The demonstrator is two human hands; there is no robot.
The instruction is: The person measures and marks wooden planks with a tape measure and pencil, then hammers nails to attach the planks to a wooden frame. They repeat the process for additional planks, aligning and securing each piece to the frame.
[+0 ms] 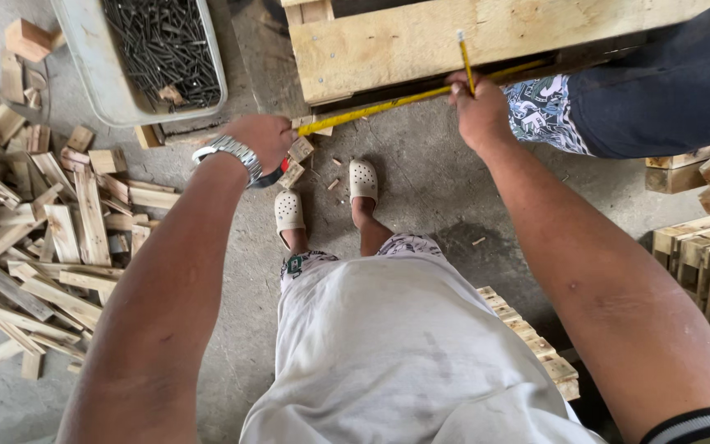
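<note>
The left hand [263, 138], a metal watch [230, 152] on its wrist, is closed around the case of a yellow tape [388, 103]; a bit of red and black case shows under the fingers. The tape runs from that hand up and to the right, along the lower edge of a wooden pallet [421, 37] at the far side, and passes just behind the right hand. The right hand [480, 111] presses on the tape near the pallet's edge, and its grip is narrow, pinching a yellow pencil [464, 57] that stands nearly upright with its tip down at the tape.

Another person's leg in dark trousers [667, 82] and a patterned cloth [544, 111] sits at the far right, just beside the right hand.

On the concrete floor [421, 189] near the middle stand the person's feet in pale clogs [362, 178]. At the far left is a grey tub [96, 78] full of dark nails [162, 49]. A heap of wood offcuts [34, 238] covers the floor at the left. More pallets [704, 255] stand at the right edge.
</note>
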